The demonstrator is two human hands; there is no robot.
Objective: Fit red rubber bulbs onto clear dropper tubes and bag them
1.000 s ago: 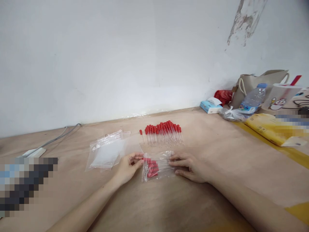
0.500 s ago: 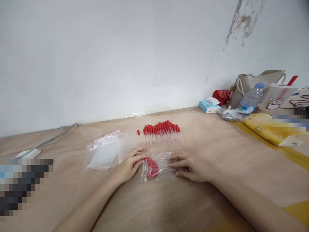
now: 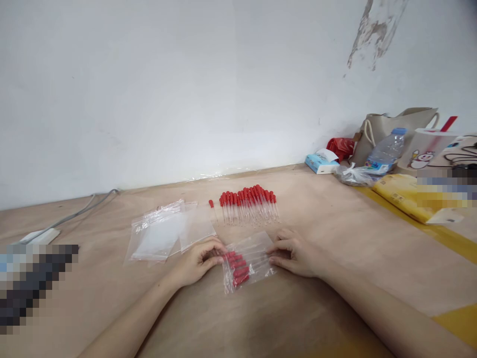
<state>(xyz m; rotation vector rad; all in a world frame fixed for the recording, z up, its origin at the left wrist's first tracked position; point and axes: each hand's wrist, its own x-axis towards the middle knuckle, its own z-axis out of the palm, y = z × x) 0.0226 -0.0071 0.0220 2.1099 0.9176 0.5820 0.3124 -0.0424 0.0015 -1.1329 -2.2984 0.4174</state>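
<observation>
A clear zip bag (image 3: 257, 251) with several red-bulbed droppers (image 3: 240, 272) inside lies tilted in front of me, its zip edge to the left. My left hand (image 3: 204, 258) pinches the bag's upper left corner between thumb and fingers. At the opposite end, my right hand (image 3: 292, 252) has its thumb and fingers closed on the bag's right edge. Beyond the bag lies a row of glass droppers with red rubber bulbs (image 3: 248, 199), and a single dropper (image 3: 211, 204) lies apart at its left. Flat zip bags (image 3: 156, 236) overlap to the left of my left hand.
A grey cable (image 3: 85, 211) runs along the left. At the right stand a blue tissue pack (image 3: 321, 163), a plastic bottle (image 3: 387, 149), a drink cup (image 3: 423, 149), a beige bag (image 3: 406, 119) and a yellow package (image 3: 400, 196). A white wall (image 3: 167, 89) bounds the brown-covered table.
The bag of droppers has turned, its left end swinging nearer to me. My left hand has changed from resting fingers on the corner to pinching it, and my right fingers have closed on the edge.
</observation>
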